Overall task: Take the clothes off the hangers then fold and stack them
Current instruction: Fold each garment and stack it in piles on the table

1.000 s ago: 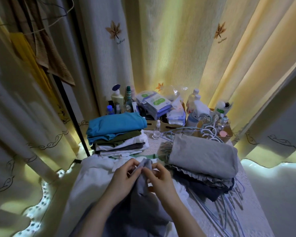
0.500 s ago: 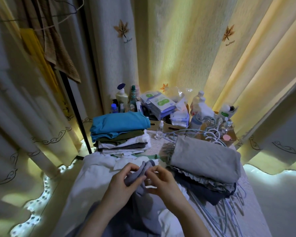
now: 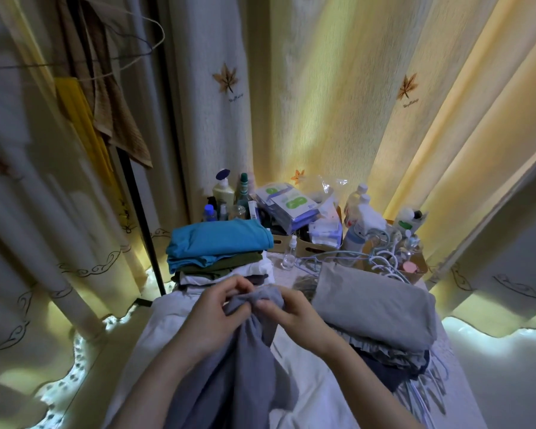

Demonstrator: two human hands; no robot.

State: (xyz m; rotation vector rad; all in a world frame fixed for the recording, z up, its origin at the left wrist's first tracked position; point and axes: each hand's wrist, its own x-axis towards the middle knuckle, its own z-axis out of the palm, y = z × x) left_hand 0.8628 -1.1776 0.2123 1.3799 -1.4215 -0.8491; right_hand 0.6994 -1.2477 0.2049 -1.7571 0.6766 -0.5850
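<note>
Left grip (image 3: 212,314) and right grip (image 3: 294,314) are both closed in a pinch on the bunched top of the grey garment (image 3: 239,366), fingertips almost meeting.

The garment hangs from the grips down toward me, draped over a white cloth (image 3: 167,323) spread beneath them.

Just beyond the left grip is a stack of folded clothes (image 3: 220,239) with a teal piece on top.

Beside the right grip, to its right, is a second folded pile (image 3: 375,308), grey on top with dark ruffled pieces below.

Bare hangers (image 3: 381,261) lie behind that pile.

Farther out I see bottles (image 3: 222,193) and boxes (image 3: 287,205) crowding the back of the counter (image 3: 287,275), against the curtain (image 3: 322,88).
</note>
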